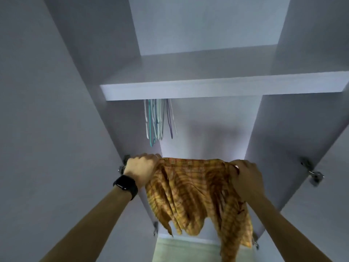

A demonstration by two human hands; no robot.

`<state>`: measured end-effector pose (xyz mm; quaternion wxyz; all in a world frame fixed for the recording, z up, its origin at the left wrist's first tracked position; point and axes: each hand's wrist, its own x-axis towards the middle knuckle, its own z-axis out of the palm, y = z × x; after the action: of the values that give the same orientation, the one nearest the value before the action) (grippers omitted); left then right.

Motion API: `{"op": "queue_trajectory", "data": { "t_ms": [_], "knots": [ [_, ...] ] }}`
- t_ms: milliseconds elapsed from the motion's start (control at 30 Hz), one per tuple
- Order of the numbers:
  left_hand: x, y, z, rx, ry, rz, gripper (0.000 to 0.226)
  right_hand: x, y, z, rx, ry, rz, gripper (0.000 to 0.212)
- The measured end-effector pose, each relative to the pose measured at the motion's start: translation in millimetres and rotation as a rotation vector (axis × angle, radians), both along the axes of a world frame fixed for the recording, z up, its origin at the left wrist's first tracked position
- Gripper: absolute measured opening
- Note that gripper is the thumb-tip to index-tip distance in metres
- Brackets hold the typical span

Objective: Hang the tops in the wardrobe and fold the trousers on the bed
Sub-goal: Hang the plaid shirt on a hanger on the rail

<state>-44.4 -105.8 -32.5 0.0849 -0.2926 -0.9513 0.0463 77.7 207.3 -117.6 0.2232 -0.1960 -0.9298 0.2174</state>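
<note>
The wardrobe (pixel 56 110) stands open, a shelf (pixel 217 89) across it and empty hangers (pixel 156 121) bunched beneath at the left. A yellow checked top (pixel 194 195) hangs stretched in front of the opening. The left hand (pixel 141 167), watch (pixel 126 186) on its wrist, and the right hand (pixel 245 176) grip its upper corners.

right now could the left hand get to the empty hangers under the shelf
Probably not yet: the left hand is gripping the orange checked top. The path up to the hangers looks open once it lets go.
</note>
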Motion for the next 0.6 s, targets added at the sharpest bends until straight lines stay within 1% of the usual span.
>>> {"op": "queue_trajectory", "data": {
  "t_ms": [67, 100, 133, 200, 233, 267, 333, 400, 433, 467, 500, 600],
  "knots": [
    [9, -19, 7, -0.007, 0.095, 0.025, 0.029, -16, -15, 2, 0.042, 0.034, 0.07, 0.012],
    [11, -28, 13, -0.032, 0.168, -0.008, 0.03, -24, -23, 4, 0.042, 0.028, 0.11, 0.013],
    [12, -37, 18, -0.064, 0.283, -0.043, 0.026, -32, -31, 5, 0.036, 0.001, 0.145, 0.014],
    [17, -56, 26, -0.125, 0.514, -0.098, 0.006, -48, -52, 5, 0.03, -0.078, 0.202, 0.016],
    [17, -63, 32, -0.169, 0.547, -0.091, 0.012, -55, -61, 6, 0.03, -0.107, 0.227, 0.017],
    [18, -68, 39, -0.236, 0.519, -0.061, 0.019, -62, -71, 7, 0.023, -0.115, 0.263, 0.019],
    [20, -77, 54, -0.366, 0.405, 0.075, 0.03, -81, -92, 16, 0.018, -0.103, 0.351, 0.024],
    [11, -91, 53, -0.483, 0.354, 0.236, 0.044, -105, -106, 26, 0.017, -0.118, 0.383, 0.031],
    [10, -99, 55, -0.572, 0.321, 0.31, 0.047, -118, -112, 32, 0.006, -0.126, 0.38, 0.034],
    [9, -107, 55, -0.619, 0.32, 0.354, 0.048, -131, -117, 38, -0.024, -0.117, 0.364, 0.038],
    [7, -117, 56, -0.628, 0.31, 0.39, 0.048, -149, -123, 45, -0.067, -0.091, 0.346, 0.041],
    [4, -134, 58, -0.668, 0.301, 0.39, 0.054, -191, -126, 58, -0.212, -0.026, 0.226, 0.053]
  ]
}}
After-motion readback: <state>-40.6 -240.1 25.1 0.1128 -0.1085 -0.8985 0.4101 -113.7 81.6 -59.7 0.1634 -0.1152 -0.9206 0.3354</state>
